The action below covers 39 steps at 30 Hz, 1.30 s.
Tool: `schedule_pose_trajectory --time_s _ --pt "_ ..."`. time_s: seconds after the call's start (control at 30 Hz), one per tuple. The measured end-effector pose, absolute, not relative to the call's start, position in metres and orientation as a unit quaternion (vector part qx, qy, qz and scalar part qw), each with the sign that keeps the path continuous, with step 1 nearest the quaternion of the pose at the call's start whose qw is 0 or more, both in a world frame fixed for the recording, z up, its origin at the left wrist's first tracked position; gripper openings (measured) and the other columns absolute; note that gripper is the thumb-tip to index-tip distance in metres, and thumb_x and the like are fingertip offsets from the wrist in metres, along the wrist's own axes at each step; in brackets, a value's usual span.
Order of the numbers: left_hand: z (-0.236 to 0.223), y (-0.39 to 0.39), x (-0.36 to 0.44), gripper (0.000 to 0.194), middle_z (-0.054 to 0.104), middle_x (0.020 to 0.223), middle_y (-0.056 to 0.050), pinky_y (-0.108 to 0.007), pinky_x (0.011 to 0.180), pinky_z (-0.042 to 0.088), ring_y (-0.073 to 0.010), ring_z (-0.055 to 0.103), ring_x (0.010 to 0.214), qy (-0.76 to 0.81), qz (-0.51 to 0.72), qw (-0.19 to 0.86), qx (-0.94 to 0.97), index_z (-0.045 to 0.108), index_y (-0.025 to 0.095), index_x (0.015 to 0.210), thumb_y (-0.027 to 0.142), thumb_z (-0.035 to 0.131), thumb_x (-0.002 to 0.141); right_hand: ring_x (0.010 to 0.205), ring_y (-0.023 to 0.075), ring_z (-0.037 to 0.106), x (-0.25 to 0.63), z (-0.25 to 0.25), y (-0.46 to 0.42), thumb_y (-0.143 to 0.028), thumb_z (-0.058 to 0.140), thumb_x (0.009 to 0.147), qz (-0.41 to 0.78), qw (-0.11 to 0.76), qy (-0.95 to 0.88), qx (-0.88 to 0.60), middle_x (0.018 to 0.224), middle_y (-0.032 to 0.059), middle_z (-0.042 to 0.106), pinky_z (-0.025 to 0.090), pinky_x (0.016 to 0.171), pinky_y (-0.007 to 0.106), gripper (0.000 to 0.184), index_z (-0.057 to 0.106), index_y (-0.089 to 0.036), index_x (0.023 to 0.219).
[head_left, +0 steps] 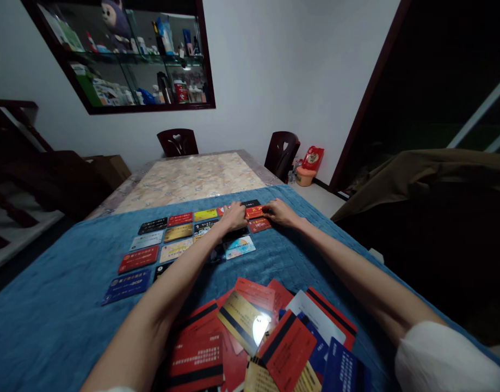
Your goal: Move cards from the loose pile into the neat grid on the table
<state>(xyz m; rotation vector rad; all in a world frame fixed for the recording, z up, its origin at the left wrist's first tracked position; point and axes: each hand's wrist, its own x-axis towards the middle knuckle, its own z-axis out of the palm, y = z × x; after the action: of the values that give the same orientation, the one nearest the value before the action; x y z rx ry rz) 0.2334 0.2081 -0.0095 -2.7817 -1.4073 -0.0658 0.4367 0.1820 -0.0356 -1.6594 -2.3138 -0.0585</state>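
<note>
A red card with gold lettering [254, 212] lies at the far right of several rows of cards on the blue cloth. My left hand [234, 216] has its curled fingers at the card's left edge, covering parts of neighbouring cards. At the right edge, my right hand [281, 212] pinches the same card between thumb and fingers. Just behind it is a black card [251, 203], and in front a dark red card [260, 225]. A light blue patterned card [239, 247] lies nearer to me, below my left hand. My left forearm hides some of the middle cards.
A loose heap of red, gold, blue and silver cards [250, 332] overlaps close to me, between my forearms. The blue cloth [70, 283] covers the near part of the table [192, 177]. Chairs [281, 152] stand beyond, and a brown draped cloth [417, 174] is at right.
</note>
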Motion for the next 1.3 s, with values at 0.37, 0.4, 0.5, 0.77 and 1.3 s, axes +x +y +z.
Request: schedule_pose_trajectory --time_s 0.37,0.4,0.5,0.77,1.3 --pt "-0.009 0.21 0.235 0.031 0.058 0.123 -0.018 -0.054 0.098 0.043 -0.035 0.049 0.12 -0.429 -0.005 0.031 -0.903 0.066 0.016 0.107 0.027 0.048 0.085 0.089 0.0198 0.066 0.435 -0.03 0.179 -0.02 0.06 0.086 -0.003 0.153 -0.811 -0.565 0.099 0.0088 0.076 0.043 0.078 0.025 0.021 0.075 -0.016 0.101" --pt "-0.008 0.21 0.235 0.031 0.059 0.123 -0.018 -0.054 0.097 0.043 -0.035 0.049 0.12 -0.427 -0.003 0.032 -0.904 0.066 0.015 0.107 0.027 0.048 0.085 0.089 0.0198 0.066 0.435 -0.03 0.178 -0.02 0.06 0.086 -0.002 0.153 -0.811 -0.565 0.1 0.0087 0.076 0.043 0.078 0.025 0.022 0.075 -0.016 0.101" --pt "-0.007 0.209 0.234 0.03 0.059 0.122 -0.018 -0.054 0.097 0.043 -0.0343 0.049 0.119 -0.422 0.002 0.035 -0.906 0.067 0.015 0.105 0.027 0.049 0.084 0.09 0.0197 0.066 0.434 -0.028 0.177 -0.02 0.059 0.086 0.001 0.152 -0.812 -0.564 0.1 0.0084 0.076 0.043 0.078 0.024 0.023 0.075 -0.016 0.102" --pt "-0.005 0.207 0.234 0.03 0.058 0.123 -0.016 -0.055 0.1 0.041 -0.0334 0.048 0.122 -0.414 0.006 0.027 -0.91 0.066 0.017 0.107 0.03 0.049 0.086 0.091 0.0202 0.067 0.435 -0.027 0.176 -0.02 0.059 0.085 0.014 0.147 -0.808 -0.571 0.102 0.0082 0.075 0.043 0.076 0.024 0.025 0.075 -0.015 0.103" --pt "-0.002 0.204 0.234 0.029 0.059 0.123 -0.013 -0.053 0.097 0.04 -0.0336 0.045 0.121 -0.397 0.004 0.035 -0.917 0.068 0.021 0.106 0.028 0.049 0.085 0.092 0.0199 0.068 0.436 -0.033 0.188 -0.017 0.059 0.084 0.028 0.134 -0.784 -0.606 0.102 0.0082 0.076 0.045 0.074 0.023 0.026 0.075 -0.017 0.104"
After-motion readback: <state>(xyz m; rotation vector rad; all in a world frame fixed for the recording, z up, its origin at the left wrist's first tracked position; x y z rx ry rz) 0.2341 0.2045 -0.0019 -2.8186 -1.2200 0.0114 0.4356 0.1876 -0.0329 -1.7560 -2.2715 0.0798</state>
